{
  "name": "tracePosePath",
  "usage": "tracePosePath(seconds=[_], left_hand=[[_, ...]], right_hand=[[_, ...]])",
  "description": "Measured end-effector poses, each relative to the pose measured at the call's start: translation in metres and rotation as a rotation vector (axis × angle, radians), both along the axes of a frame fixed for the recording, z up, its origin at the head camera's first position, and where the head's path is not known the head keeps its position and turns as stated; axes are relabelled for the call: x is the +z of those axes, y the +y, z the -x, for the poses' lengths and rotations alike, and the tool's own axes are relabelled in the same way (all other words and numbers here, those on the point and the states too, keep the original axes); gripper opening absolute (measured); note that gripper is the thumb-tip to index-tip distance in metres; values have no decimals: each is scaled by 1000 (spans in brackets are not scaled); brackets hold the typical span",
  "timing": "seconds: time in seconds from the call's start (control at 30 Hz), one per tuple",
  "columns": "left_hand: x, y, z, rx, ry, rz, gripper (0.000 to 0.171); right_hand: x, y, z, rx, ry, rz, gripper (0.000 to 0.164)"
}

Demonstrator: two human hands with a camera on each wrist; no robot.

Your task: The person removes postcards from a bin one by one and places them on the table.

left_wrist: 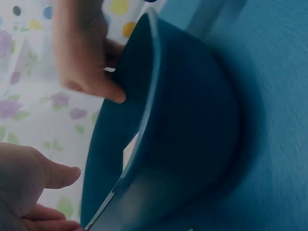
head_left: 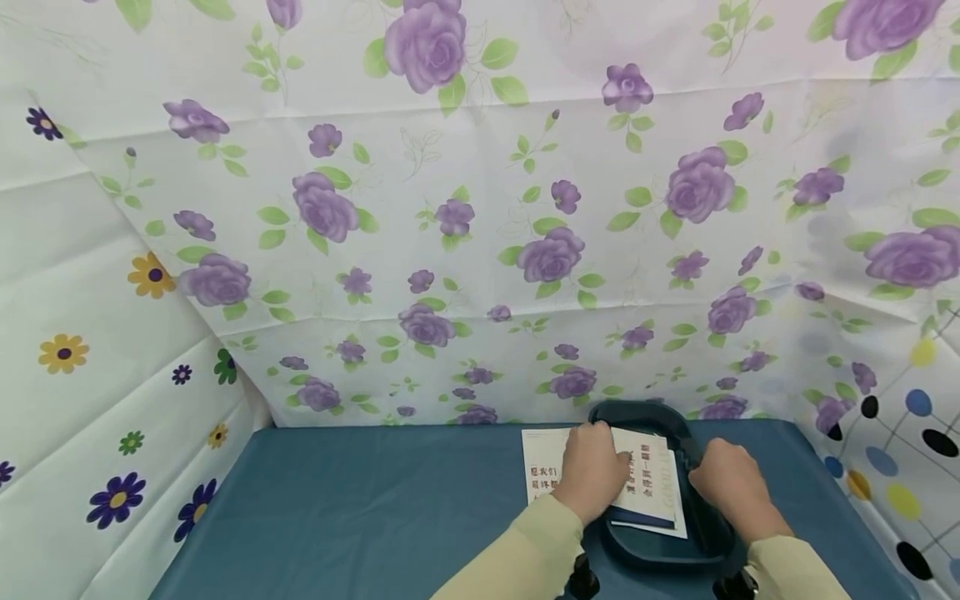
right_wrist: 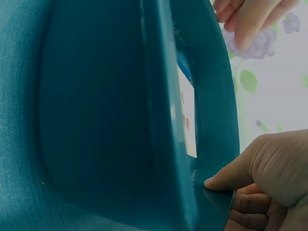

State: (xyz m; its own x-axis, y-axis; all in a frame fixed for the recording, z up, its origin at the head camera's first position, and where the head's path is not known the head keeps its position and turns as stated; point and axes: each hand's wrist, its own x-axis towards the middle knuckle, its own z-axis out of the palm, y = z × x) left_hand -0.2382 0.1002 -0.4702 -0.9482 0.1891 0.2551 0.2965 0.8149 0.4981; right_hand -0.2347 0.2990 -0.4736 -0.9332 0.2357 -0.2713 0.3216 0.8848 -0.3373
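A dark teal plastic bin stands on the table, with printed cards inside it. Another pale printed card shows just left of the bin. My right hand grips the bin's right wall; in the right wrist view its thumb presses the inner face and the other fingers lie outside. My left hand is over the bin's left rim and partly covers the cards. In the left wrist view this left hand has its thumb and fingers apart, fingertips close to the rim; no held object shows.
The blue-covered table stretches out to the left. White cloth with purple roses hangs behind it. A daisy-print cloth closes the left side, and a dotted cloth the right, near my right hand.
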Motion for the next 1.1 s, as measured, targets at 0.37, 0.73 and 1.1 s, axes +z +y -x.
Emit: tracePosePath(seconds=[0.37, 0.73, 1.1], left_hand=[[-14, 34, -5, -77, -17, 204, 33], [-30, 46, 2, -103, -39, 440, 33], [-39, 57, 5, -44, -138, 592, 59]], right_hand=[[0, 3, 0, 27, 17, -11, 20], [1, 1, -4, 24, 40, 8, 20], [3, 1, -4, 30, 42, 3, 22]])
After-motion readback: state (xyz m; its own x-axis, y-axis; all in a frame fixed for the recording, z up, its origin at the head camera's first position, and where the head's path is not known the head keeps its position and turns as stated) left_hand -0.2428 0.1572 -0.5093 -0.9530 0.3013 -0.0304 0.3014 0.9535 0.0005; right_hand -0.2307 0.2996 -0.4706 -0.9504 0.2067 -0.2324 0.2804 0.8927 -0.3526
